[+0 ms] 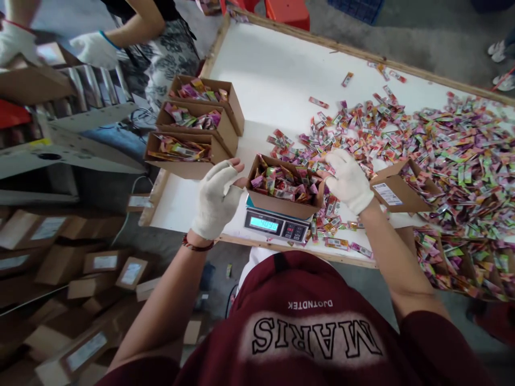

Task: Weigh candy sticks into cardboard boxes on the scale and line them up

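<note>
Here the left hand (217, 198) curls loosely beside the box (285, 185) — right hand's (348, 179) fingers seemingly pressing sachets (442, 145).

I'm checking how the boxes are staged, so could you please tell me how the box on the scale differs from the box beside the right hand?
The box on the scale stands upright, open side up; the box by the right hand is tipped, its opening facing the sachet pile. The scale box is packed full; how full the tipped one is cannot be seen. Only the tipped box shows a white label. Both are brown cardboard.
</note>
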`<state>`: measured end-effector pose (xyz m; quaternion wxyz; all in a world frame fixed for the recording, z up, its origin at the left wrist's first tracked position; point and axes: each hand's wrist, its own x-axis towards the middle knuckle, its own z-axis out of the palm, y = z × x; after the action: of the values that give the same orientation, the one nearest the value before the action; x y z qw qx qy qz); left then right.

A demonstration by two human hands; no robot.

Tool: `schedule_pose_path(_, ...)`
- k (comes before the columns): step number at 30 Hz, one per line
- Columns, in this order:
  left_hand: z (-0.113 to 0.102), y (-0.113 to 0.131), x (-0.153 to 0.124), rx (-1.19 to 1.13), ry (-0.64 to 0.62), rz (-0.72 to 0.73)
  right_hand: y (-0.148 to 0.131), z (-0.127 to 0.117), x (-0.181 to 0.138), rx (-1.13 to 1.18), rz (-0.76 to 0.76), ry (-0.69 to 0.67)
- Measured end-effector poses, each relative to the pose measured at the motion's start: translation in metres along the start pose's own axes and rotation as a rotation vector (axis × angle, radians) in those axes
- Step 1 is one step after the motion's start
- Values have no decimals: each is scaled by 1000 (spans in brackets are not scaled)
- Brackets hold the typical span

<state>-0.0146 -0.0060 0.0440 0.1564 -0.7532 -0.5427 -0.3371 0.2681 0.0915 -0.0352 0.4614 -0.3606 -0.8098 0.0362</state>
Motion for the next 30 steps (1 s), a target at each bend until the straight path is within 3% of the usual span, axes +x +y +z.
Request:
schedule_pose_path(9, -7, -1, -19, 1, 44, -48, -18, 52, 33, -190, 52, -155)
schedule_pose_path(20, 12, 17, 2, -59, -76, 39, -16, 55, 33, -244, 38, -200)
schedule_pose_path(22, 18, 17, 6, -86, -146, 90, -15, 46, 31, -166, 24, -143)
schedule_pose_path(26, 32, 15, 5, 38, -384, 252, 10, 18, 16, 116, 100, 194)
schedule_pose_path(28, 41, 15, 3, 208, -512, 322, 35, 6, 6, 142, 242, 318)
schedule_pose_path(30, 49, 16, 1, 367, -592, 342, 66, -6, -5, -9, 439, 306)
